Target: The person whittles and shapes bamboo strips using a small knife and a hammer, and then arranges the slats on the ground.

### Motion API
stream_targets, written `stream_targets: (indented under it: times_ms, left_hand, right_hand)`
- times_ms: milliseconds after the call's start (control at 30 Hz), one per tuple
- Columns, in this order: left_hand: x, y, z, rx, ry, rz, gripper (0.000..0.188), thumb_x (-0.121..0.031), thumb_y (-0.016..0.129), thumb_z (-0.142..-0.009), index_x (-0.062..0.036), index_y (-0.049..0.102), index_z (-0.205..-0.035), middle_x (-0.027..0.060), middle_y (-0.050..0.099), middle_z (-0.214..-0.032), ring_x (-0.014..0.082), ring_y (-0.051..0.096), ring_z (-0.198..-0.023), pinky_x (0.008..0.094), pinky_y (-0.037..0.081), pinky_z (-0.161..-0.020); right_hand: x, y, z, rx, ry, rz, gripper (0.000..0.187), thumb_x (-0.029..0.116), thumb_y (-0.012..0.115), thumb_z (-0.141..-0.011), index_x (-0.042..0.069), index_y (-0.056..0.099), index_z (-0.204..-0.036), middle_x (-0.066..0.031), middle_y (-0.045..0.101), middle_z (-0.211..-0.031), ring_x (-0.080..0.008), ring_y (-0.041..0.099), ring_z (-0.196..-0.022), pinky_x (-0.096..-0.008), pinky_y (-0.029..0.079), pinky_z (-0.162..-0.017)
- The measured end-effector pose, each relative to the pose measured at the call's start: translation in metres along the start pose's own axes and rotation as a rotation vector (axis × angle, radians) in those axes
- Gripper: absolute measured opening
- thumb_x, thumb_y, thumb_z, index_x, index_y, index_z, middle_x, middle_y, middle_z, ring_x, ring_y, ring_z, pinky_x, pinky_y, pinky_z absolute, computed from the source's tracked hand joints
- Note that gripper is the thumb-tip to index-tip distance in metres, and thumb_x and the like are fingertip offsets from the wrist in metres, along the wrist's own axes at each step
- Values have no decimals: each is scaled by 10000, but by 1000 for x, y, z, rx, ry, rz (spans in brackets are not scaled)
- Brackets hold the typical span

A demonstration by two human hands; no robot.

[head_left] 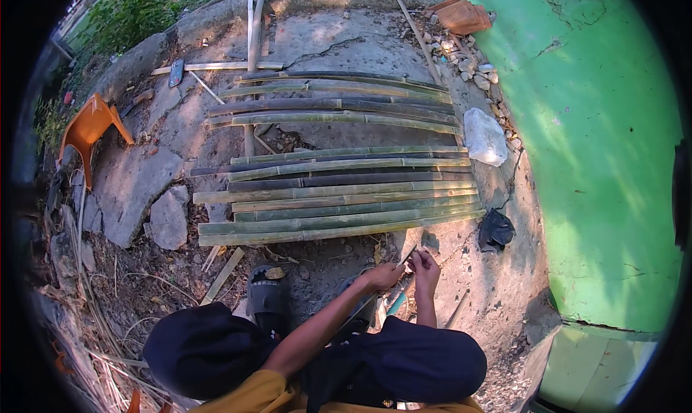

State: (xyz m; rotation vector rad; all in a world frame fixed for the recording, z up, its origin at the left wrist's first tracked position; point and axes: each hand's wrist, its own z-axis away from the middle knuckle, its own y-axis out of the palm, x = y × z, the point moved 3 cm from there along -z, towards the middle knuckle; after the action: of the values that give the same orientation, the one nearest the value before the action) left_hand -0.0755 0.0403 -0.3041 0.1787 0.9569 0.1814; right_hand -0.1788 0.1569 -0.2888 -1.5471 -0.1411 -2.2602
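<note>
Dark strip (410,254) meets left hand (386,277) and right hand (426,267), any lettering indistinct.

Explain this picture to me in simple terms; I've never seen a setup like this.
There is no machine here: a person works with two bare hands. The only picture comes from a wide fisheye camera worn on the head, looking down, so straight edges bend near the dark rim. Long bamboo strips lie in two groups on rough ground. A black plastic bundle lies near their right ends, and an orange chair stands off to the left. The left hand grips a thin object, too small to identify; the right hand is close beside it.
</note>
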Motion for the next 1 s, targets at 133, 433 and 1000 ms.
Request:
stream_targets:
  times_ms: [133, 433, 1000]
  left_hand:
    - [-14, 8, 3, 20, -54, -44, 452, -434, 376, -1020, -30, 523, -877, 39, 522, -654, 141, 476, -510, 344, 387, -467]
    - [-8, 15, 9, 211, -91, 274, 309, -362, 355, -1046, -107, 474, -917, -38, 381, -605, 61, 338, -452, 274, 239, -368]
    - [-22, 22, 16, 331, -133, 451, 320, -358, 304, -1078, -134, 391, -867, -79, 279, -617, 39, 234, -454, 247, 191, -382]
  right_hand:
    - [-1, -14, -2, -38, -24, 35, 221, 137, 680, -951, -39, 634, -1078, -83, 684, -907, -156, 684, -785, -266, 575, -698]
    - [15, -13, -1, -53, -110, 70, 132, 39, 684, -924, -34, 627, -1018, -77, 674, -859, -141, 673, -746, -264, 590, -681]
    - [64, -35, -24, 208, -539, 545, 130, -89, 665, -822, -19, 722, -915, -112, 719, -860, -163, 693, -784, -283, 551, -736]
